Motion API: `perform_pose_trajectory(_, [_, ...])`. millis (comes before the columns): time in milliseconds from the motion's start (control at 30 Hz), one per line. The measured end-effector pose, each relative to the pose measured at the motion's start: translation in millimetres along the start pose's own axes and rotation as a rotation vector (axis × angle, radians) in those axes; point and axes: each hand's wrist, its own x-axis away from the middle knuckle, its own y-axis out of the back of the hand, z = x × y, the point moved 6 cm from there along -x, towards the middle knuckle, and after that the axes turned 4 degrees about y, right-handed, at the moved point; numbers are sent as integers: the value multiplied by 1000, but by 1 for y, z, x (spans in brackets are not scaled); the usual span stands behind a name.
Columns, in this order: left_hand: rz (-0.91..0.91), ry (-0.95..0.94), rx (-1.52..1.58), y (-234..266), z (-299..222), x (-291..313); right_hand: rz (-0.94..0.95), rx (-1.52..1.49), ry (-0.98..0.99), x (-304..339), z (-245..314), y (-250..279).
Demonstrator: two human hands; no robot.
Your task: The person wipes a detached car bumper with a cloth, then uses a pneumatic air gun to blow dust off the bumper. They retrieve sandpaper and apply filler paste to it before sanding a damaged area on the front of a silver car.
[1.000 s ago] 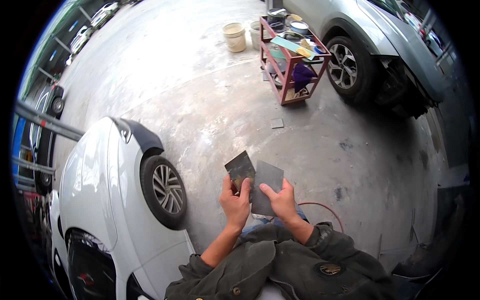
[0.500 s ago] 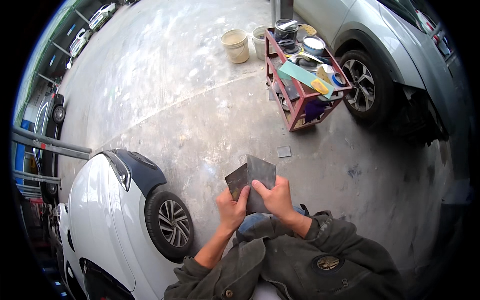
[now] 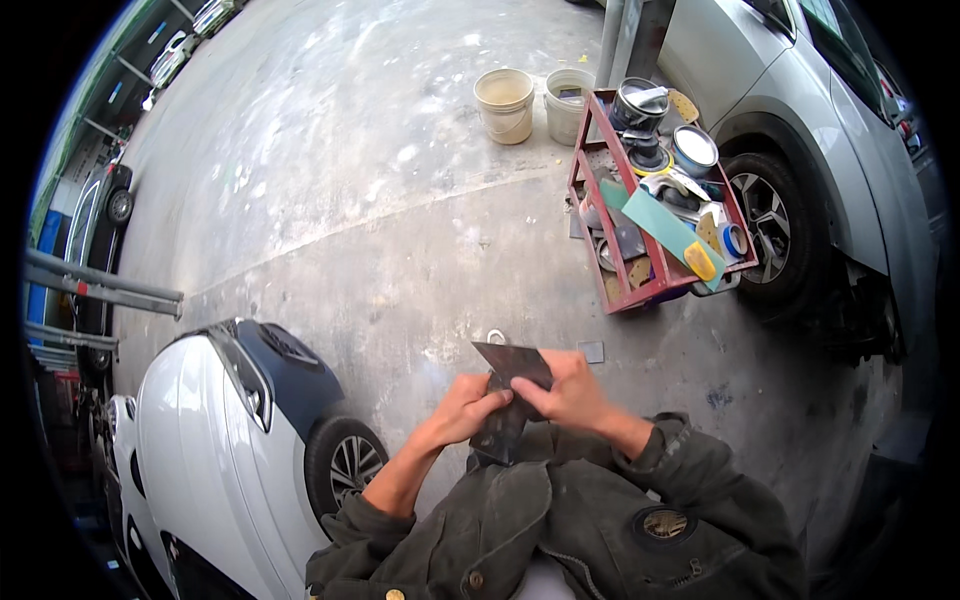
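My left hand [image 3: 472, 407] is closed around a dark, flat metal putty scraper [image 3: 497, 437], whose smeared lower part hangs toward my jacket. In my right hand [image 3: 572, 392] is a second flat metal scraper [image 3: 512, 361], gripped with the thumb on its face. This one lies tilted across the top of the first, its pointed corner toward the left. The two blades overlap and appear to touch, and my thumbs are close together. Both sets of fingers are partly hidden behind the blades. A small pale ring [image 3: 496, 337] shows just beyond the scrapers.
A red metal cart [image 3: 622, 300] at right carries cans, a sander, a green strip and a yellow block. Two buckets [image 3: 504, 105] stand beside it. A silver car [image 3: 850, 150] is behind it, a white car [image 3: 210, 430] at left. A grey square [image 3: 591, 352] lies on the floor.
The right scraper has turned from upright to lying across the left one, which now points downward. The cart and buckets appear farther right and lower as the view has shifted.
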Motion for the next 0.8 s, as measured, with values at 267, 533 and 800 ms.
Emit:
perform_pose_trajectory(267, [117, 20, 19, 97, -32, -92, -91, 23, -256, -135, -20, 9])
perform_pose_trajectory(533, [181, 27, 103, 129, -56, -165, -127, 17, -332, -202, -63, 37])
perform_pose_trajectory(800, [-105, -82, 306, 165, -104, -262, -433, 56, -427, -287, -131, 124])
